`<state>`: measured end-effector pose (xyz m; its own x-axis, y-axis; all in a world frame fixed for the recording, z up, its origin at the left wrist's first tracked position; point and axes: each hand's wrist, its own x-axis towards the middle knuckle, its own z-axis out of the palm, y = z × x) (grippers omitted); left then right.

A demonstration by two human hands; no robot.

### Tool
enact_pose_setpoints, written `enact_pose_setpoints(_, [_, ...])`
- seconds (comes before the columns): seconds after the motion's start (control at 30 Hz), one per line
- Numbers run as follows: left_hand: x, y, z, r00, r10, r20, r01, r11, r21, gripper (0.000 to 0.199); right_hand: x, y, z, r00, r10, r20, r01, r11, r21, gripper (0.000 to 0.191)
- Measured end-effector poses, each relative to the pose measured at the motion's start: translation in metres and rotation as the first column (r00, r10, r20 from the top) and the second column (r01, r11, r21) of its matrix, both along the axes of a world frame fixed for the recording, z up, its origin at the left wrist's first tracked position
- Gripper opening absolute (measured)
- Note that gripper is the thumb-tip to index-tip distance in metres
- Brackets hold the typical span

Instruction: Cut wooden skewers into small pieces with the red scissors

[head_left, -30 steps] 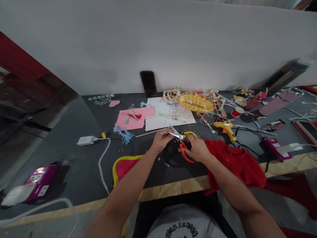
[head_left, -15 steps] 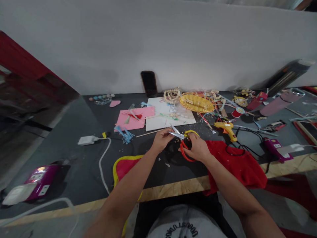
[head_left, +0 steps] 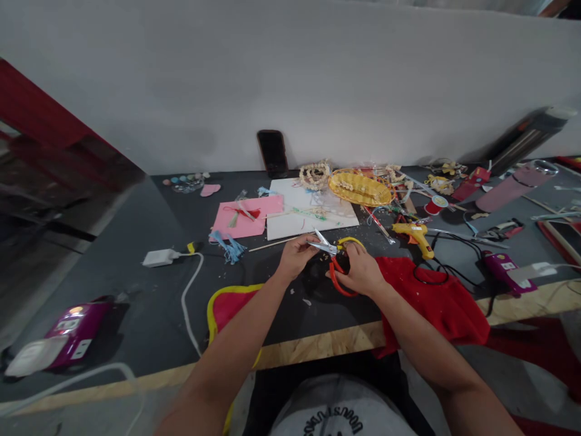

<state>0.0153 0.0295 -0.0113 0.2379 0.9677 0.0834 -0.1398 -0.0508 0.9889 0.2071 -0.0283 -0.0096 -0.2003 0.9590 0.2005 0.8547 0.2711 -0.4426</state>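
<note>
My right hand (head_left: 361, 269) grips a pair of scissors (head_left: 334, 264) by its handles, one yellow and one red. The blades are parted and point left, toward the fingertips of my left hand (head_left: 296, 257). Those fingers are pinched together close to the blade tips; what they hold is too small to make out. Both hands hover over the dark table (head_left: 276, 315) near its front edge. Small pale scraps lie beneath them. Just beyond the hands are a white board (head_left: 285, 225) and a thin stick (head_left: 267, 244).
A yellow basket (head_left: 361, 189) with beads stands behind. To the right are a yellow glue gun (head_left: 415, 235), a red cloth (head_left: 431, 303) and a pink bottle (head_left: 517, 186). Leftward lie blue tassels (head_left: 229, 247), pink paper (head_left: 222, 221) and a white adapter (head_left: 160, 258). A phone (head_left: 273, 152) leans on the wall.
Hardly anything differs. Both hands and the scissors keep nearly the same place, and the blades still stand apart.
</note>
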Motion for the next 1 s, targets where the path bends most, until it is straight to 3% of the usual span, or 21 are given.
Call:
enact_pose_setpoints(0.3, [-0.0010,0.0008,0.0013,0.999,-0.024,-0.030,0.025,0.999,0.032,0.016,0.0030,0.0007,0.0005,0.999,0.033,0.012,-0.033,0.999,-0.017,0.078])
enact_pose_setpoints(1.0, [0.0006,-0.0003,0.0011,0.998,-0.029,-0.054,0.029,1.000,-0.002,0.014,0.0030,0.0019,-0.0019,0.998,0.049,0.034,-0.050,0.998,0.029,0.073])
